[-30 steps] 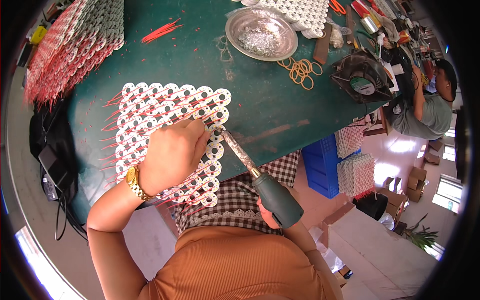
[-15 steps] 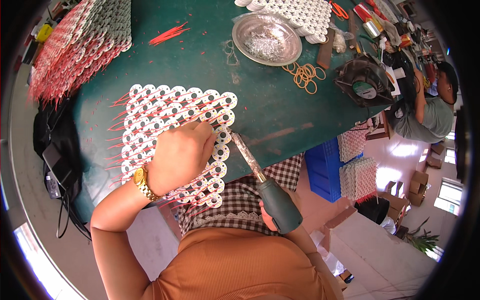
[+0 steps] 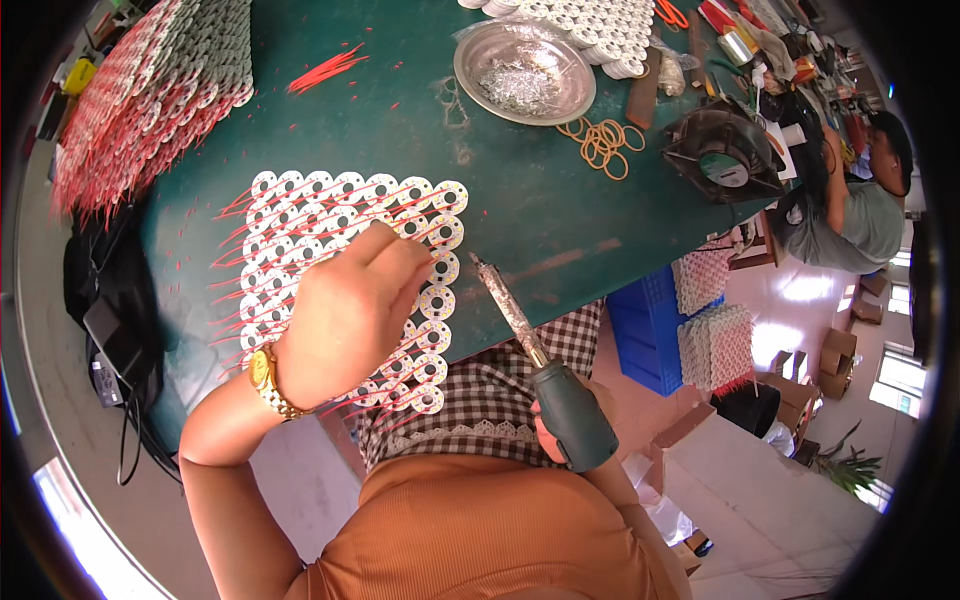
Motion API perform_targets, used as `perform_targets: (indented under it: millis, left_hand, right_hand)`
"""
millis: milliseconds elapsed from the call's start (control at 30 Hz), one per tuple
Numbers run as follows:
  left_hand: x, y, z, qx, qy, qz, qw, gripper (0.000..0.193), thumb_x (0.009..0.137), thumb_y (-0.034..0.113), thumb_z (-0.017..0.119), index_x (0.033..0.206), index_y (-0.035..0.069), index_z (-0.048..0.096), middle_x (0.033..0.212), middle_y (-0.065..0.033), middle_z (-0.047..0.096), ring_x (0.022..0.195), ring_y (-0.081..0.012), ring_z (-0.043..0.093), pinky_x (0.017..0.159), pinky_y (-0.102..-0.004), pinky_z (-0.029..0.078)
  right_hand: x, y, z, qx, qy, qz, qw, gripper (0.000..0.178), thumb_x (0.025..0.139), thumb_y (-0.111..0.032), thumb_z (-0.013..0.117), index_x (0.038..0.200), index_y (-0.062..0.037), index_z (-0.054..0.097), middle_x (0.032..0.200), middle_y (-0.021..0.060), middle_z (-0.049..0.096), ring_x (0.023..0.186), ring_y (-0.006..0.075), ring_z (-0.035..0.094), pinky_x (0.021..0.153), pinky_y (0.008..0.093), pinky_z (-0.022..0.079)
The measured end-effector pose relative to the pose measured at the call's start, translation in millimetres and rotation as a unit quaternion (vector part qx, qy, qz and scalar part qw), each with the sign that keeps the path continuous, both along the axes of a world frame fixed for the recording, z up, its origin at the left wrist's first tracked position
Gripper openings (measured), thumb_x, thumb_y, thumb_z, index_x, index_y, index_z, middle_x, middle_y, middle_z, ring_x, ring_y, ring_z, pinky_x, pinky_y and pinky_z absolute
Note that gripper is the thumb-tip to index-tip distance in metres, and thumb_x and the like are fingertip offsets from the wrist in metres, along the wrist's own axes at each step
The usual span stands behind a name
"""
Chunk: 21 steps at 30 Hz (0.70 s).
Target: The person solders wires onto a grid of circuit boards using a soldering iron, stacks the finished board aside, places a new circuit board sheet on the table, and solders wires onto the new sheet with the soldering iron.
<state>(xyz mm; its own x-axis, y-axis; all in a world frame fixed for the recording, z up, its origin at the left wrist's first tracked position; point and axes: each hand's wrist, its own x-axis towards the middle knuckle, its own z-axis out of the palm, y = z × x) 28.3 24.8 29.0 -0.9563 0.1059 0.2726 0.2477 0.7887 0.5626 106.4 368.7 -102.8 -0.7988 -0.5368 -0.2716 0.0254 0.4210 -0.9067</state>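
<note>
Rows of round white circuit boards [image 3: 437,302] with dark centre holes lie joined in a sheet, thin red wires [image 3: 232,262] trailing to the left. Over the sheet, my left hand [image 3: 345,305] is closed in a pinch at a board in the right-hand column, and a bit of red wire shows at its fingertips. My right hand [image 3: 548,436] wraps round the dark green handle of a soldering iron [image 3: 572,415], its fingers mostly hidden behind it. The iron's tip points up and left, just right of the sheet's edge, apart from the boards.
Loose red wires [image 3: 328,70] and a metal bowl [image 3: 470,85] of silvery bits lie farther back. Rubber bands [image 3: 605,148] and a black fan [image 3: 722,155] are to the right. Stacked wired boards [image 3: 160,100] stand far left. A blue crate [image 3: 643,335] is beside the table; another person [image 3: 850,215] sits beyond.
The soldering iron's tip has drawn back a little to the right from the board's edge. My left hand has shifted slightly left, still pinching. The whole view has moved a little.
</note>
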Motion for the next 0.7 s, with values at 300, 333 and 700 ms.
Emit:
perform_targets:
  millis: [300, 333, 700]
  left_hand:
    - [-1, 1, -24, 0.086, -0.093, 0.021, 0.992, 0.008, 0.077, -0.001, 0.070, 0.080, 0.002, 0.062, 0.069, -0.0072, 0.061, 0.054, -0.0138, 0.059, 0.051, -0.0272, 0.048]
    - [-1, 1, -25, 0.086, -0.095, 0.021, 0.992, 0.008, 0.077, -0.001, 0.070, 0.080, 0.002, 0.062, 0.069, -0.0072, 0.061, 0.054, -0.0138, 0.059, 0.051, -0.0272, 0.048]
    - [0, 0, -23, 0.092, -0.116, 0.010, 0.989, 0.009, 0.078, -0.002, 0.069, 0.080, 0.003, 0.062, 0.068, -0.0052, 0.058, 0.056, -0.0133, 0.058, 0.051, -0.0266, 0.047]
  right_hand:
    - [-8, -19, 30, 0.093, 0.106, -0.028, 0.990, 0.036, 0.093, -0.032, 0.047, 0.084, -0.0013, 0.065, 0.066, 0.0058, 0.059, 0.056, 0.0154, 0.056, 0.052, 0.0280, 0.047]
    - [-13, -27, 39, 0.102, 0.118, -0.031, 0.987, 0.040, 0.096, -0.032, 0.043, 0.081, -0.0017, 0.065, 0.064, 0.0054, 0.058, 0.055, 0.0145, 0.055, 0.052, 0.0276, 0.046]
    - [-28, -58, 50, 0.123, 0.097, -0.039, 0.987, 0.034, 0.091, -0.031, 0.048, 0.083, -0.0040, 0.067, 0.061, 0.0045, 0.058, 0.052, 0.0150, 0.055, 0.051, 0.0279, 0.045]
